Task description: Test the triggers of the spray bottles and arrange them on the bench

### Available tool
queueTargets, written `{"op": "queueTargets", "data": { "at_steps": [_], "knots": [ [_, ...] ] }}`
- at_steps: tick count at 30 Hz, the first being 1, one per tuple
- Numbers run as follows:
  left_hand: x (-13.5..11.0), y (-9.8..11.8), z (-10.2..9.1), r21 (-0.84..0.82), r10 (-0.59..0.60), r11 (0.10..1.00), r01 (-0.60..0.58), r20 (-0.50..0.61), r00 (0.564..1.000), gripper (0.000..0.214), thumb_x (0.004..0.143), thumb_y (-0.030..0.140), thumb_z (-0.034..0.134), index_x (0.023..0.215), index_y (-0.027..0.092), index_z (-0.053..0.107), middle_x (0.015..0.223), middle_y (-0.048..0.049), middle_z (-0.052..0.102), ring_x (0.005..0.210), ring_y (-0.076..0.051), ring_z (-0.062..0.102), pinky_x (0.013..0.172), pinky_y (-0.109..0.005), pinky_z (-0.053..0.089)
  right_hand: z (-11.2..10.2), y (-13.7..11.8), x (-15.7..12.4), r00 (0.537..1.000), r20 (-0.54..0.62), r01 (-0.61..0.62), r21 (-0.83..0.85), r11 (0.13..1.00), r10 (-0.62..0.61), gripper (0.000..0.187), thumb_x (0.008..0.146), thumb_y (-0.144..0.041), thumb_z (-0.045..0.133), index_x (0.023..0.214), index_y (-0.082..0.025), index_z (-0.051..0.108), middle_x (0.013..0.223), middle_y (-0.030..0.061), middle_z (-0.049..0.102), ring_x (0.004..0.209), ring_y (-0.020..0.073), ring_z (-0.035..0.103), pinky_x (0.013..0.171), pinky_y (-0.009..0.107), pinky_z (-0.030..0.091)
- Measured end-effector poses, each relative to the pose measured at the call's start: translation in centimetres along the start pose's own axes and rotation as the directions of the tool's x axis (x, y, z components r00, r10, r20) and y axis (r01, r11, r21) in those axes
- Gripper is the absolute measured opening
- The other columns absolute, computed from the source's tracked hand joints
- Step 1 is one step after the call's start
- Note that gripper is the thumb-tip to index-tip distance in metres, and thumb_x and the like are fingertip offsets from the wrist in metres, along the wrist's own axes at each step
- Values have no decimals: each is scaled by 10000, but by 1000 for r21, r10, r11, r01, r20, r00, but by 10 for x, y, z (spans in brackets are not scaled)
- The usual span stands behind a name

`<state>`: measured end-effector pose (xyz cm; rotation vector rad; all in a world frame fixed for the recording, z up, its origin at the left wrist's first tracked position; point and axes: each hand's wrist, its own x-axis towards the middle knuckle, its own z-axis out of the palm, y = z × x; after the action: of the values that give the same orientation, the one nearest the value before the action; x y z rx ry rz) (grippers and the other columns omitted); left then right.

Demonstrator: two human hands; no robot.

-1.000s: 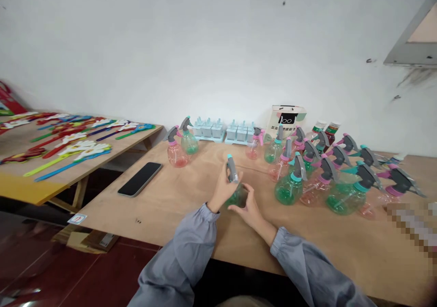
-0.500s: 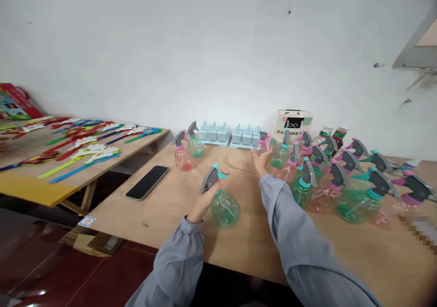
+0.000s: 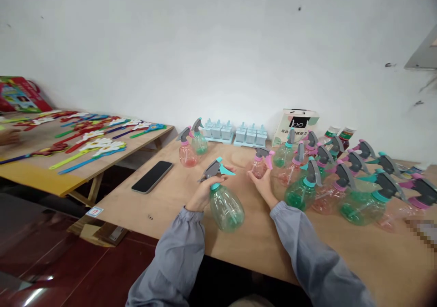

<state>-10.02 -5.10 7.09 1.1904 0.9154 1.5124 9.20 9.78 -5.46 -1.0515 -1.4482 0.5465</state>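
My left hand is closed around the neck of a green spray bottle with a grey head and turquoise trigger, tilted over the front of the table. In my right hand is a pink spray bottle with a grey head and pink trigger; my fingers wrap its lower body. Whether that bottle touches the table I cannot tell. Several more pink and green spray bottles crowd the table to the right. Another pink spray bottle and a green one stand together at the back left.
A black phone lies left on the wooden table. Pale blue popsicle moulds, a printed box and small jars stand along the wall. Colourful hand-shaped clappers cover the left table, where another person's hand shows.
My right hand has drawn the pink spray bottle toward me from the back, near the box. The green bottle in my left hand is tilted more. The view has shifted slightly left.
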Motion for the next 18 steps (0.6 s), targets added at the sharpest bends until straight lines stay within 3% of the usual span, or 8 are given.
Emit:
{"op": "queueTargets", "data": {
  "at_steps": [4, 9, 18],
  "knots": [
    [-2, 6, 9, -44, -5, 999, 6, 24, 1000, 255, 614, 251, 603, 855, 225, 684, 1077, -77, 738, 1167, -309, 643, 971, -457, 522, -29, -19, -38, 994, 112, -16, 68, 998, 9, 925, 681, -566, 768, 1400, -180, 334, 1432, 187, 458, 1355, 314, 454, 1143, 541, 357],
    [-3, 8, 20, 5, -63, 998, 63, 6, 998, 196, 553, 296, 548, 712, 209, 622, 903, -85, 740, 1036, -313, 681, 935, -471, 528, -57, -30, -61, 986, 166, -19, 43, 999, 11, 893, 711, -556, 755, 1410, -194, 332, 1464, 176, 429, 1371, 315, 448, 1167, 537, 348],
    [10, 4, 24, 4, -33, 999, 33, -33, 999, 265, 538, 279, 510, 762, 216, 637, 859, -76, 729, 1046, -309, 679, 935, -476, 528, -62, -37, -64, 988, 154, 13, 31, 999, -17, 853, 728, -548, 746, 1406, -203, 361, 1418, 151, 466, 1333, 308, 477, 1162, 543, 358]
  ]
}}
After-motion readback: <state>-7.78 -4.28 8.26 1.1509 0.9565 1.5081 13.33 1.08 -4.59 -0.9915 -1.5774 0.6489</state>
